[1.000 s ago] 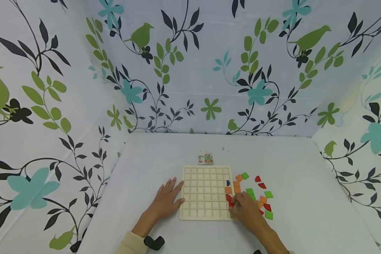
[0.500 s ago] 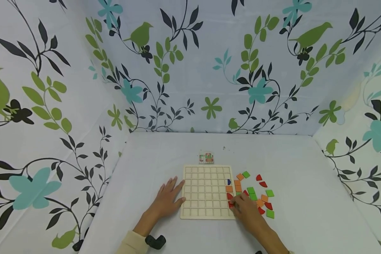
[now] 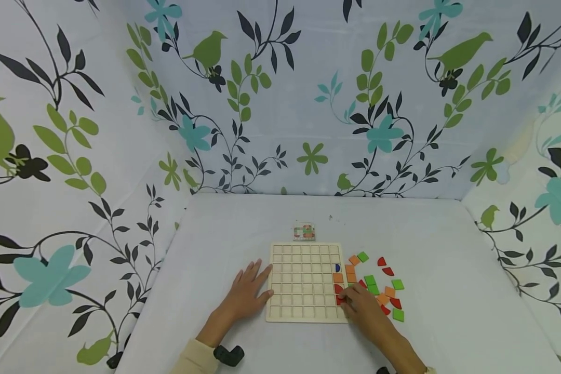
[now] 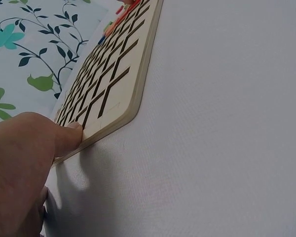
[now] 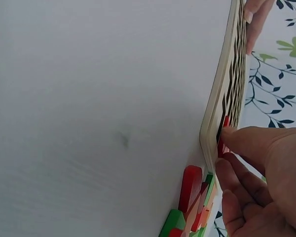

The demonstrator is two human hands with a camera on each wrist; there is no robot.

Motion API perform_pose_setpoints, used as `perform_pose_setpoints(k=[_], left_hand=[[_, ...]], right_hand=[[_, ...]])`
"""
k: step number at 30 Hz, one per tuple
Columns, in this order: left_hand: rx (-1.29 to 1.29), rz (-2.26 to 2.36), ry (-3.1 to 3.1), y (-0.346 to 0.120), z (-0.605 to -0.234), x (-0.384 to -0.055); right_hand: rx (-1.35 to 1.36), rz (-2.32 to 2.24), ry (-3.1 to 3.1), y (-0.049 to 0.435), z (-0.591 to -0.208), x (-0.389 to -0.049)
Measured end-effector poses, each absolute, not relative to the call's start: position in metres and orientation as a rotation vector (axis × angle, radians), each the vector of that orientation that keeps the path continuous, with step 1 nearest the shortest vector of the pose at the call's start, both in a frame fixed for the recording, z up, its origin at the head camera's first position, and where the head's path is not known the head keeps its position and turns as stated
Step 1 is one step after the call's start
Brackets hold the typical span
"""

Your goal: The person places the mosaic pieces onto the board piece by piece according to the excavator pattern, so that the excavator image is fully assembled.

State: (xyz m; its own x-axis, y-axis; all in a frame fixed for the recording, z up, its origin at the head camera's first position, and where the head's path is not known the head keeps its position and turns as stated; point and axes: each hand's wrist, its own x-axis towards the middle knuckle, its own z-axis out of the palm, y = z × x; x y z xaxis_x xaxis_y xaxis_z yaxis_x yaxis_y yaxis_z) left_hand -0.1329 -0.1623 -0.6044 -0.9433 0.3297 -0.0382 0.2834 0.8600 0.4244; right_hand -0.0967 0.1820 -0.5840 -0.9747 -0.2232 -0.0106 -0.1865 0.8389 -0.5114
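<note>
A pale wooden grid board [image 3: 304, 283] lies flat on the white table. My left hand [image 3: 249, 292] rests at its left edge with spread, straight fingers; in the left wrist view the thumb [image 4: 69, 136] touches the board's rim. My right hand [image 3: 363, 309] is over the right-hand column, pinching a red piece [image 5: 227, 121] at a cell between thumb and fingers. Those fingertips partly cover the piece. Just above it in the same column sit another red piece [image 3: 338, 288], an orange square [image 3: 338, 278] and a blue half-round piece [image 3: 337, 268].
Loose green squares [image 3: 398, 315], orange squares [image 3: 350, 269] and red curved pieces [image 3: 388, 271] lie scattered right of the board, several of each. Some are partly hidden by the right hand. A small printed card [image 3: 304, 232] lies behind the board. Patterned cloth walls surround the table.
The red piece under my right fingers has shifted slightly and sits straighter in the column. My left hand stays where it was. The head view has moved a little.
</note>
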Motion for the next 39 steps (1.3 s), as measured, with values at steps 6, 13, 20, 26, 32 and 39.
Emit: perform_pose_setpoints(k=[6,13,20,26,32,39], left_hand=[[0.474,0.626,2.929,-0.163,-0.607,-0.134],[0.476,0.621,2.930,-0.163,-0.608,-0.134],[0.474,0.634,2.921,-0.163,-0.604,-0.133],[0.471,0.643,2.925,-0.162,-0.602,-0.132],[0.491,0.683,2.923,-0.163,-0.603,-0.129],[0.471,0.640,2.909,-0.163,-0.602,-0.130]], right_hand=[[-0.301,-0.816,2.950,0.181,-0.587,-0.098],[-0.299,-0.821,2.966,0.183,-0.586,-0.099],[-0.204,-0.804,3.025,0.223,-0.576,-0.130],[-0.168,-0.807,3.024,0.268,-0.572,-0.170],[-0.145,-0.818,3.005,0.283,-0.583,-0.193],[0.044,-0.834,2.982,0.279,-0.593,-0.206]])
